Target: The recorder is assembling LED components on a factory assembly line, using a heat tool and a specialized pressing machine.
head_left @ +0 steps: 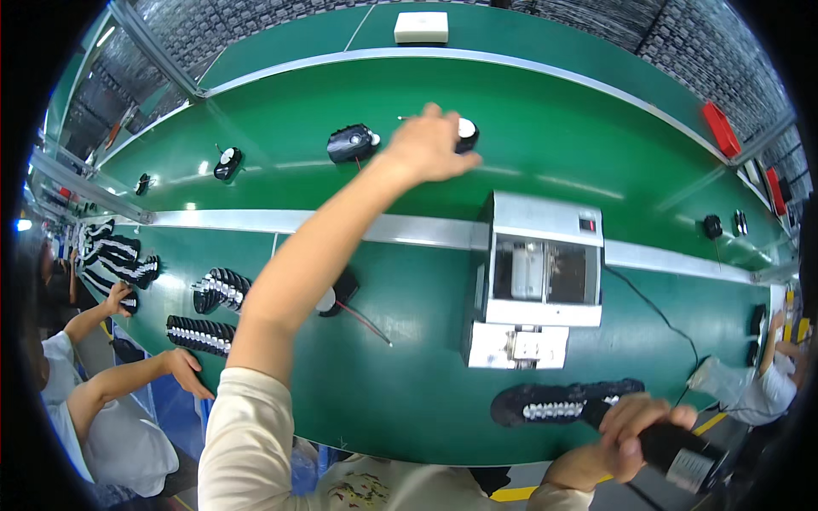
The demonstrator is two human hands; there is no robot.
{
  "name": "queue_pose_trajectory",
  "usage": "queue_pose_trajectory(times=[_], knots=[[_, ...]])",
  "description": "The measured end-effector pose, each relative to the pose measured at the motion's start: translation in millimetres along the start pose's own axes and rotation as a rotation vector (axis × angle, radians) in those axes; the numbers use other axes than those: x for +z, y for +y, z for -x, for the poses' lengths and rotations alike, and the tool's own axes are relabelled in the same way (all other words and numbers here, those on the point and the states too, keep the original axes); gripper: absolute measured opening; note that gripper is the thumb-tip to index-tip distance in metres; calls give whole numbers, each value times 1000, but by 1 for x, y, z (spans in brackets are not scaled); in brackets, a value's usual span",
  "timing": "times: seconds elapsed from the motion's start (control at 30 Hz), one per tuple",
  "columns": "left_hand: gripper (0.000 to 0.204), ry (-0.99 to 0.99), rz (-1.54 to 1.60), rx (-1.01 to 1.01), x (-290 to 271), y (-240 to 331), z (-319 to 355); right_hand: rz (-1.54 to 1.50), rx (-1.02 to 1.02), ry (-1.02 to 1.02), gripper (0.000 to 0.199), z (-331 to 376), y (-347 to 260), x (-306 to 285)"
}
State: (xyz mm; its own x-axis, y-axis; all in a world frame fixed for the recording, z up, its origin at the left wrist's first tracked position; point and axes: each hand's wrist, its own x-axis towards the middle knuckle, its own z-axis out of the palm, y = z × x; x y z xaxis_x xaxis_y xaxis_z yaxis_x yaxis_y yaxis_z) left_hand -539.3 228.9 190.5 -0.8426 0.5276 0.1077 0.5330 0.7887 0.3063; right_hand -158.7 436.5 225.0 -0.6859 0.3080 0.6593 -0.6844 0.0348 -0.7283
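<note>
While the right hand (635,430) grips a black cylindrical tool (671,441), the left hand (423,146), spread beside the black plastic piece with a white disc (468,134) on the glossy green belt (562,145), should close gently

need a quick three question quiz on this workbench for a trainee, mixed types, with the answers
1. Which of the person's hands grips the black tool?

2. True or false: the white box lies farther left in the picture than the red bin.

3. Which of these lies on the bench, nearer the person than the machine?
a) the white box
b) a row of black parts
c) the red bin

Key: 1. The right hand. 2. True. 3. b.
</note>
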Motion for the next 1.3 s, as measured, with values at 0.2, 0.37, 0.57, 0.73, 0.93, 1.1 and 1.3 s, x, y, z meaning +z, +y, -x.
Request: queue_pose_trajectory(times=[0.2, 0.37, 0.57, 0.73, 0.93, 1.1, 1.3], knots=[[42, 19, -42, 64, 41, -8, -24, 44, -29, 26, 60, -6, 4, 0], [26, 457, 324, 131, -25, 14, 26, -48, -44, -2, 62, 9, -8, -13], [24, 192, 417, -38, -76, 53, 238, -94, 57, -4, 62, 5, -15, -15], [16, 81, 425, 92, 15, 57, 335, -141, 235, -49, 62, -5, -18, -14], [19, 195, 337, 166, 15, 74, 352, -57, 215, -148, 64, -1, -15, -27], [30, -126, 325, 195, 11, 80, 347, -10, 210, -194, 65, 3, -11, -30], [25, -10, 574, 488, 41, 142, 319, -10, 165, -147, 67, 3, -4, -25]])
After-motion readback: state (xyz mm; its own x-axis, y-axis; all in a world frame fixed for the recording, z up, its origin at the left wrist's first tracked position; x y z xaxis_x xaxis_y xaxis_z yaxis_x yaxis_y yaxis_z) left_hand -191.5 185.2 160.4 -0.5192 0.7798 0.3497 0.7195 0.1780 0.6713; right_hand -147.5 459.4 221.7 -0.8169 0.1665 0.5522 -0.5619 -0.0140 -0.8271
